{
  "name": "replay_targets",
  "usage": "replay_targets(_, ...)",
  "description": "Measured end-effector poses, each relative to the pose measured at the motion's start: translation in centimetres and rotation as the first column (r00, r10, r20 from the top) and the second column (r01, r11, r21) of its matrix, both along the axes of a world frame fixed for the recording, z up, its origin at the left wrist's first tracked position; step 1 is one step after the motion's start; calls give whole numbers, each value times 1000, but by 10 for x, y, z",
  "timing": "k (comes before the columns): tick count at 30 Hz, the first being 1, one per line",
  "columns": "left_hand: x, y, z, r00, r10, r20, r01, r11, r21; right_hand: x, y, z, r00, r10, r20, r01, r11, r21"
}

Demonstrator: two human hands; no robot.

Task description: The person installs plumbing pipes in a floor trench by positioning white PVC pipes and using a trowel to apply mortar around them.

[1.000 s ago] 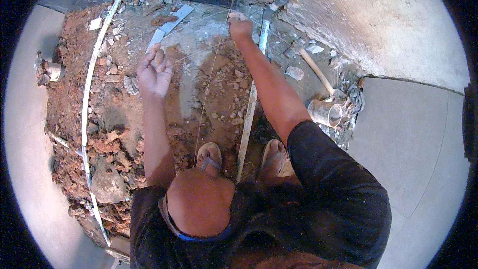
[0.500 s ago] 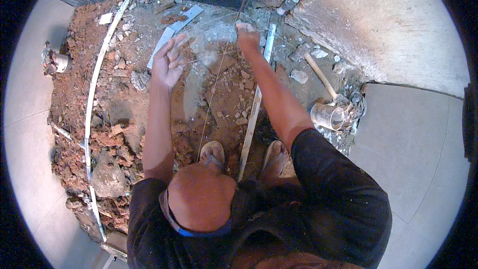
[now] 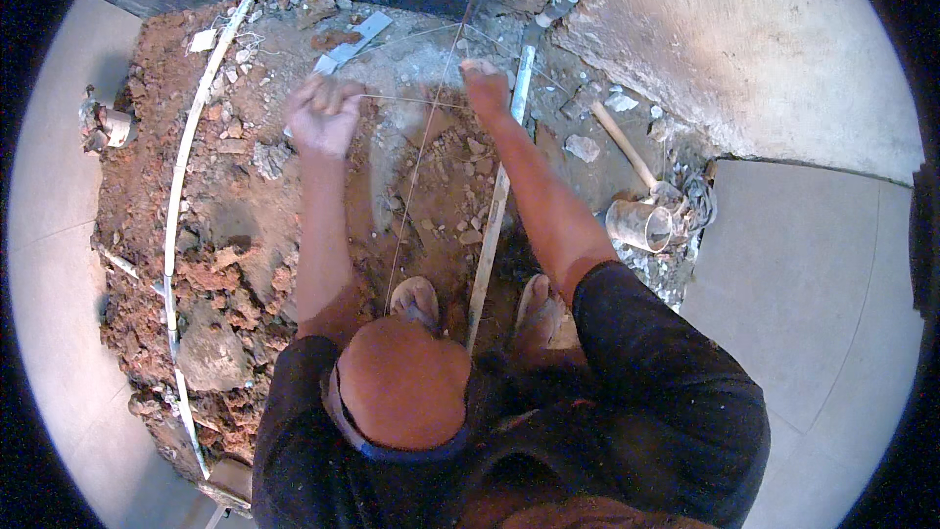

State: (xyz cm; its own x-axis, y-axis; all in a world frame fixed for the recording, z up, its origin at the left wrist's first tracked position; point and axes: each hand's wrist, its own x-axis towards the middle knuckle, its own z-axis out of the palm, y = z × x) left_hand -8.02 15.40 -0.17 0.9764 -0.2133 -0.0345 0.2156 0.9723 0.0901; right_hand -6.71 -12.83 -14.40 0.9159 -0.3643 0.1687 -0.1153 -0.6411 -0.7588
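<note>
**Dressed in Black, With a Blue Edge**

Seen from above, a person wears a loose black top (image 3: pixel 676 382) with short sleeves; the right sleeve (image 3: pixel 627 313) ends above the elbow and is flecked with small pale specks, while the left sleeve (image 3: pixel 302 372) shows as plain dark cloth. A blue edge (image 3: pixel 416 453) curves around a bare, rounded part that looks like a knee (image 3: pixel 401 382). The left hand (image 3: pixel 326 116) and right hand (image 3: pixel 486 90) are ungloved. Light-toned sandals (image 3: pixel 432 315) appear below, their straps blurred.
</note>
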Motion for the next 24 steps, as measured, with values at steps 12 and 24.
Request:
replay_targets(12, -32, 31, 9, 990, -5, -144, 32, 982, 187, -2, 17, 20, 984, 2, -179, 2, 1000, 26)
replay_targets(24, -39, 12, 71, 970, -236, -63, 244, 918, 312, -7, 12, 35, 996, -54, -66, 67, 973, 219)
